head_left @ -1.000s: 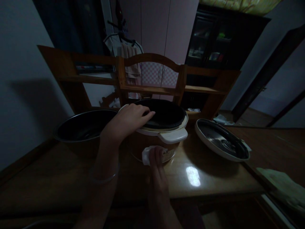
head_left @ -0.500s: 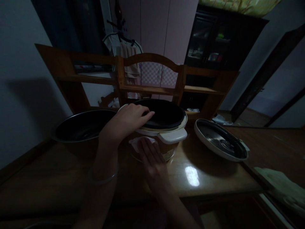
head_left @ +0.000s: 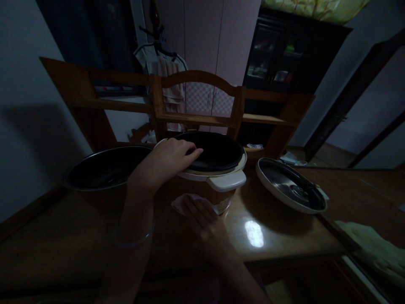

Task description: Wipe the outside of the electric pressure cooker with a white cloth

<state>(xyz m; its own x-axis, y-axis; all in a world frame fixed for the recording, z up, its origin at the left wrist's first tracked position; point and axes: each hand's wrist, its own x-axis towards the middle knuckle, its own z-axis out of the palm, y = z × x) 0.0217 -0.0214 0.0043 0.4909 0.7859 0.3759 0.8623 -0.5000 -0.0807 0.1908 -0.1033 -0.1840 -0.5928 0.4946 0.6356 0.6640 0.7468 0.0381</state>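
A cream rice cooker (head_left: 221, 182) with a dark inner pot stands open on a wooden table (head_left: 278, 236). My left hand (head_left: 167, 159) rests on the cooker's near left rim, fingers curled over the edge and gripping it. My right hand (head_left: 202, 219) presses a white cloth (head_left: 181, 202) against the lower front of the cooker's body, low by the table, fingers laid flat over the cloth. A thin bangle sits on my left wrist.
A large dark metal bowl (head_left: 104, 171) sits left of the cooker. The cooker's lid (head_left: 289, 185) lies upside down to the right. A wooden shelf rack (head_left: 196, 118) stands behind. A pale green cloth (head_left: 373, 249) lies at the far right. The room is dim.
My right hand with the cloth slid left and downward along the cooker's front, from under the handle to the lower left side. The left hand kept its grip on the rim.
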